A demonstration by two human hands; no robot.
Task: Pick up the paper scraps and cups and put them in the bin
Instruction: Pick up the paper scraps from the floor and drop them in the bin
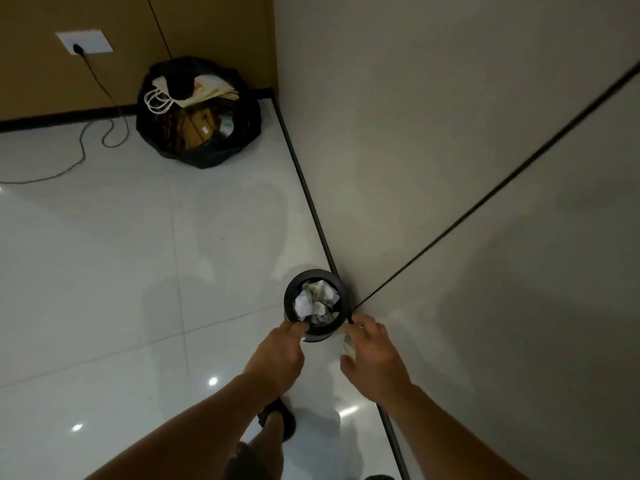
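A small round black bin (290, 289) stands on the white floor against the wall, packed with crumpled white paper scraps (313, 301). My left hand (277, 355) reaches to the bin's near left rim, and its curled fingers grip that edge. My right hand (372, 355) hovers by the near right rim. A small white piece (348, 346), a cup or a paper scrap, sits pinched between its thumb and fingers, mostly hidden by the hand.
A large open black rubbish bag (199, 112) with paper bags stands in the far corner. A black cable (104, 133) runs from a wall socket (85, 43) across the floor. The grey wall (450, 168) rises right beside the bin. My foot in a black slipper (280, 420) is below.
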